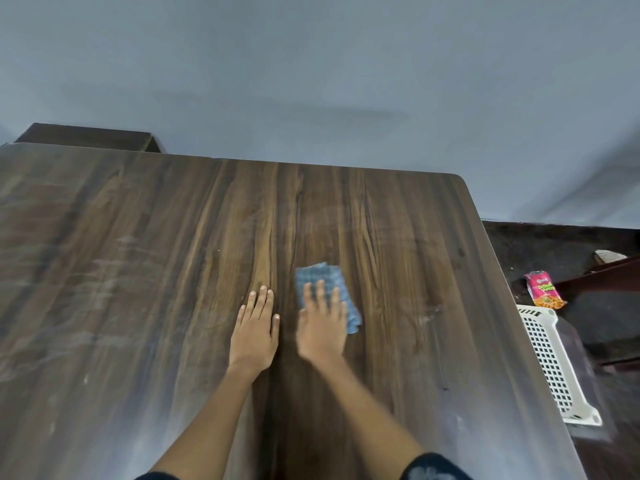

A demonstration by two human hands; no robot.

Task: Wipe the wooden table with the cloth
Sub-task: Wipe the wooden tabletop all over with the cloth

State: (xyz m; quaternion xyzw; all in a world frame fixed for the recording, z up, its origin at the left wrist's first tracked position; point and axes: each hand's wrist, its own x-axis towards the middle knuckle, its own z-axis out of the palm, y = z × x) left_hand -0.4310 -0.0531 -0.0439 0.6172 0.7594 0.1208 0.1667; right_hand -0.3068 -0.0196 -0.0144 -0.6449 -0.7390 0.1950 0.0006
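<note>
A dark wooden table [138,271] fills most of the view, with pale dusty smears on its left side and near its right edge. A small blue checked cloth [320,276] lies folded on the table near the middle. My right hand [322,323] presses flat on the cloth with straight fingers and looks motion-blurred; it covers the cloth's near half. My left hand [256,327] rests flat on the bare wood just left of the cloth, fingers straight, not touching it.
A white perforated plastic basket [554,362] stands on the floor beside the table's right edge. A pink snack packet [543,291] lies just beyond it. A dark box [86,136] sits behind the table's far left corner, against the grey wall.
</note>
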